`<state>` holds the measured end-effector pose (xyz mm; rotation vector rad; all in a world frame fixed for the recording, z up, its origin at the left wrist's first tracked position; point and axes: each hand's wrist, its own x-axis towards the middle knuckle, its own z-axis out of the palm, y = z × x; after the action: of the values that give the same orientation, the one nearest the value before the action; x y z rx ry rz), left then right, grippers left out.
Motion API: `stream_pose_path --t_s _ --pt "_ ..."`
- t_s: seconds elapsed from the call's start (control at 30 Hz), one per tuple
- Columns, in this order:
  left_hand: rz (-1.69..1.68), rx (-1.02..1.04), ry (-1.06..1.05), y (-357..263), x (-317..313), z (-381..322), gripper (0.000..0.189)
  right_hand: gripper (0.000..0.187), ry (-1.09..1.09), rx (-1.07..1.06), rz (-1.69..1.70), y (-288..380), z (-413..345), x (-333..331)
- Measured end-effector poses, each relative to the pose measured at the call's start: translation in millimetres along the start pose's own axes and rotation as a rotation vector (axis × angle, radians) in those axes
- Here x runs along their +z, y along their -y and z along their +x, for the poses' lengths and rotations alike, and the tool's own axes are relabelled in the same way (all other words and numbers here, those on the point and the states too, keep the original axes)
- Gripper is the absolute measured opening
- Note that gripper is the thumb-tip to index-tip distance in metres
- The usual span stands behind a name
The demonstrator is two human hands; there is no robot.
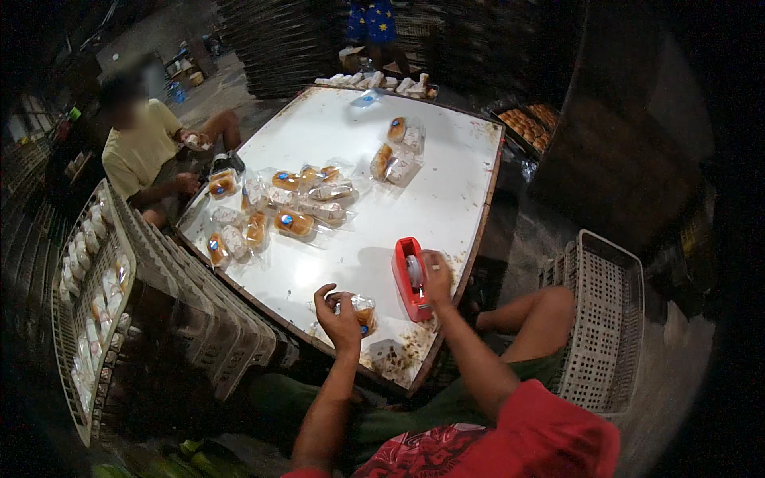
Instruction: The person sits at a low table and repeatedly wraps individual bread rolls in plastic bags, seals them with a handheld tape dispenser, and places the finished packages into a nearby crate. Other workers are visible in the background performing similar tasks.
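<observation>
At the table's near corner my left hand [339,319] is at a bread roll in clear plastic [365,314], which bears a blue sticker. Its fingers are curved and partly hide the packet; whether they grip it I cannot tell. My right hand [438,279] is by the right side of a red tape dispenser [406,293], slightly blurred, its fingertips partly hidden. A roll of tape [413,270] sits inside the dispenser. Farther left on the white table [352,263] lie several bagged bread rolls [294,222]. More bagged bread [396,156] lies toward the far right.
Stacked plastic crates [197,310] stand left of the table, the top one holding bagged bread [98,299]. Another crate [603,328] stands on the right. A person [143,143] sits across the left edge, holding a packet. Trays of buns [526,130] are beyond the far right corner.
</observation>
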<state>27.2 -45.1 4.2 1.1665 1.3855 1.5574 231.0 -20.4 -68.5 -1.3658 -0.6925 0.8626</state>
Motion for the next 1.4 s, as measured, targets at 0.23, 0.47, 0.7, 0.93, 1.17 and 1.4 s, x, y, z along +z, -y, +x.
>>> stream_pose_path --t_s 0.23,0.47,0.7,0.93,1.17,1.4 --pt "-0.115 -0.016 0.02 5.2 -1.0 9.8 0.023 0.048 0.22 0.04 0.129 -98.4 27.5 -17.3" --pt "0.077 0.036 -0.032 11.7 0.5 10.5 0.021 0.045 0.316 0.195 -0.478 -35.7 5.1 -30.1" --pt "0.068 0.023 -0.017 15.6 6.4 6.3 0.023 0.034 0.36 0.174 -0.407 -11.4 -39.7 -35.2" --pt "0.147 0.072 -0.009 7.5 10.7 2.6 0.024 0.027 0.401 0.215 -0.788 -9.7 -71.2 -49.4" --pt "0.072 0.166 0.112 4.0 20.3 -21.3 0.024 0.018 0.519 0.004 -0.005 56.6 -71.9 9.1" --pt "0.056 0.252 0.189 15.6 11.2 -14.8 0.027 0.014 0.479 0.06 -0.032 48.3 -62.0 39.0"
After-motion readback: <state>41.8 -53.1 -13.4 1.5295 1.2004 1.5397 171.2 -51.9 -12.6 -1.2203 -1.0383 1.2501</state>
